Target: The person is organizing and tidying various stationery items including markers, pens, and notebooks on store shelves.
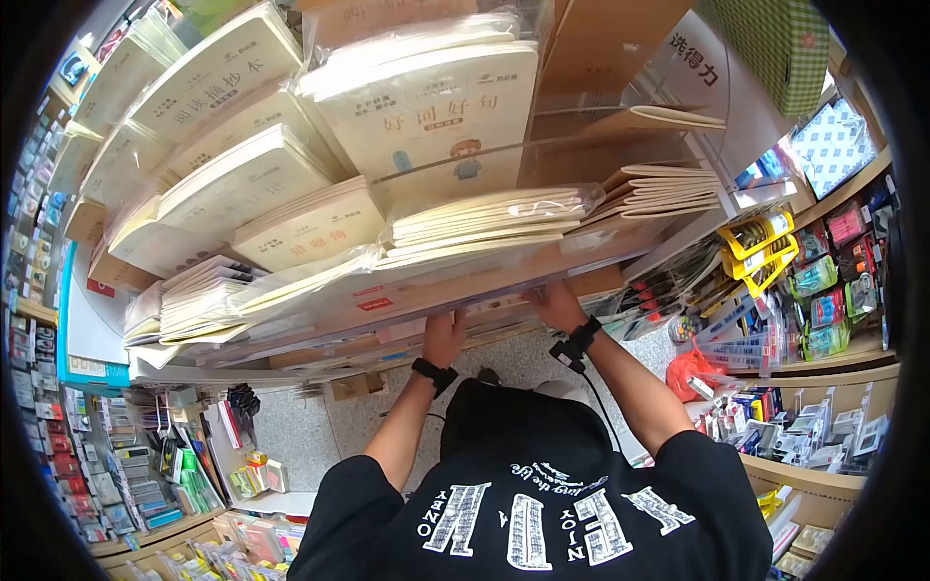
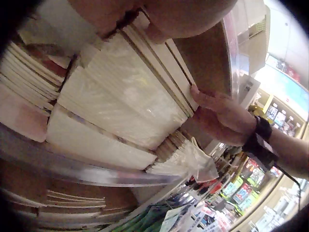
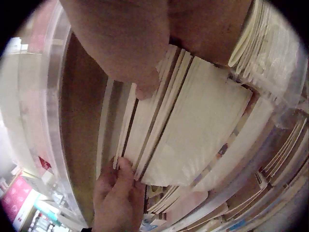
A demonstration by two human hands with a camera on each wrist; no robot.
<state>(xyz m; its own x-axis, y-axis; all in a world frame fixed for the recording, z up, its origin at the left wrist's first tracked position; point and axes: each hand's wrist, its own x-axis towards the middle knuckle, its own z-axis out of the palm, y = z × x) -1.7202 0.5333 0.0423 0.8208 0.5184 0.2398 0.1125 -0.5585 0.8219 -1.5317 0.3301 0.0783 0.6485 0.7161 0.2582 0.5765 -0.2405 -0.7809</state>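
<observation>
Both hands reach under the upper shelf's front edge; in the head view the left hand (image 1: 444, 339) and right hand (image 1: 560, 308) are partly hidden by it. A row of thin, pale notebooks (image 2: 130, 87) lies between them in the left wrist view. There the right hand (image 2: 222, 116) grips one end of the notebooks, its thumb on their edges, while the left hand (image 2: 169, 17) holds the other end. From the right wrist view, the left hand (image 3: 116, 193) pinches the near end of the notebooks (image 3: 193, 116) and the right hand (image 3: 125, 48) the far end.
Plastic-wrapped booklets (image 1: 436, 116) fill the upper rack above the hands. A clear shelf lip (image 3: 55, 96) runs beside the notebooks. Hanging packs (image 1: 823, 290) are at the right, a red bag (image 1: 690, 373) at the lower right, and stationery shelves (image 1: 136, 474) at the left.
</observation>
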